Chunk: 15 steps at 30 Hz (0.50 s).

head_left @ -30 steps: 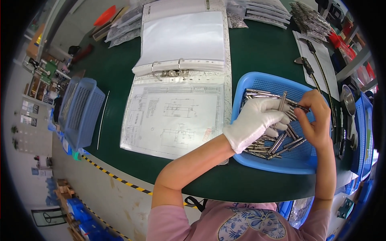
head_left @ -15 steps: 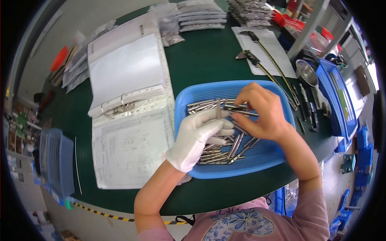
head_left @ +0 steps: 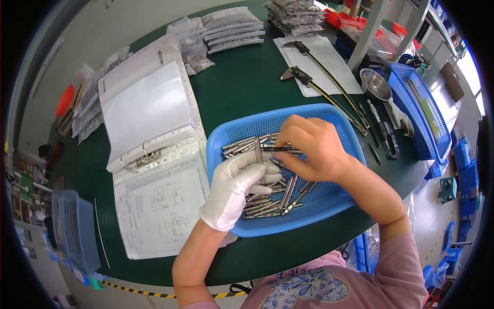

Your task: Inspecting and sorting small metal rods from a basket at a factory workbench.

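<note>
My left hand (head_left: 229, 191), in a white glove, is closed around a slim metal pin (head_left: 259, 149) that stands up between thumb and fingers. Close beside it, my bare right hand (head_left: 314, 149) pinches a thin dark rod (head_left: 268, 148), whose near end meets or almost meets the pin; I cannot tell if they touch. Both hands are over a blue perforated plastic basket (head_left: 329, 208). Loose metal pins (head_left: 263, 208) lie in the basket in two groups, partly hidden under my hands.
Left of the basket lies an open ring binder (head_left: 154, 206) with drawings. Two calipers (head_left: 314, 85) rest on paper at the far right. Bagged parts (head_left: 234, 31) are stacked at the back. A metal bowl (head_left: 375, 85) and another blue basket (head_left: 419, 110) stand right.
The view has shifted, so the table items appear displaced. The pin in my left hand now stands clearer above the fingers, and the dark rod in my right hand shows beside it.
</note>
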Tool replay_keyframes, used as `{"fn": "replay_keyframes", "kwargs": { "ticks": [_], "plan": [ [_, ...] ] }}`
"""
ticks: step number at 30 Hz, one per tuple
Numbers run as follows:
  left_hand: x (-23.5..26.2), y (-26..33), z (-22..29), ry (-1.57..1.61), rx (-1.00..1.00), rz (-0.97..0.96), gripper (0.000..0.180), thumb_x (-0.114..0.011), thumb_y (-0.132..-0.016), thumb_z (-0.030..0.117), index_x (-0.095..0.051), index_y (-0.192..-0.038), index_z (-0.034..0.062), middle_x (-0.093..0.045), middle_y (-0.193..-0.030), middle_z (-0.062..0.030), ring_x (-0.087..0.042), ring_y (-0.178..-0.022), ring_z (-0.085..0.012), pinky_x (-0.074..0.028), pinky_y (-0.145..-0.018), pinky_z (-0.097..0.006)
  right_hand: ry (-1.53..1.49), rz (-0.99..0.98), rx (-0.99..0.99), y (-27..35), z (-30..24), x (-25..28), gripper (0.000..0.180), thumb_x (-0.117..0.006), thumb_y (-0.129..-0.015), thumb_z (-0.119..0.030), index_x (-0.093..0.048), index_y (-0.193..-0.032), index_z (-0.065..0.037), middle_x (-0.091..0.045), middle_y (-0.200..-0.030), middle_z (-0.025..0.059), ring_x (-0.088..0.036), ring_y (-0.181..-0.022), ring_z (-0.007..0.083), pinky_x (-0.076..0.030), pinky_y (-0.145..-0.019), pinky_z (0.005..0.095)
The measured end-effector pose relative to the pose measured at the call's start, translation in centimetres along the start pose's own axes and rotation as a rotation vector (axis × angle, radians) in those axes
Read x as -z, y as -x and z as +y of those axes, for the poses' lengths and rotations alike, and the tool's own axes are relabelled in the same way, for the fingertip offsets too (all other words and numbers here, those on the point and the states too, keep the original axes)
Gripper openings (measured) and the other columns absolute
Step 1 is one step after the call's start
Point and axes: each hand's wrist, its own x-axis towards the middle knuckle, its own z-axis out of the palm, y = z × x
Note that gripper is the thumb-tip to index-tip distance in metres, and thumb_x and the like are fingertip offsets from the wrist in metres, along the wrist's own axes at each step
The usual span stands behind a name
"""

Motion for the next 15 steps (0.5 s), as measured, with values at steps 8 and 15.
{"fn": "replay_keyframes", "kwargs": {
  "ticks": [8, 15],
  "plan": [
    [-0.03, -0.01, -0.06, -0.009, -0.003, -0.006, 0.026, -0.049, -0.088, 0.010, -0.055, -0.110, -0.0021, -0.062, -0.092, -0.0101, -0.063, -0.083, -0.0163, -0.051, -0.066, -0.022, 0.001, 0.004, 0.072, 0.13, 0.33, -0.37, 0.016, -0.066, -0.071, -0.017, -0.054, -0.073, -0.006, -0.054, -0.071, 0.0066, -0.053, -0.058, 0.0254, -0.042, -0.051, 0.0327],
    [0.07, -0.10, -0.25, -0.004, -0.013, -0.006, 0.026, -0.049, -0.088, 0.009, -0.055, -0.110, -0.0021, -0.063, -0.092, -0.0097, -0.063, -0.083, -0.0165, -0.051, -0.066, -0.022, 0.020, 0.016, 0.040, 0.09, 0.07, -0.23, 0.016, -0.067, -0.070, -0.013, -0.054, -0.076, -0.006, -0.054, -0.071, 0.0061, -0.054, -0.058, 0.0256, -0.042, -0.051, 0.0335]
  ]
}}
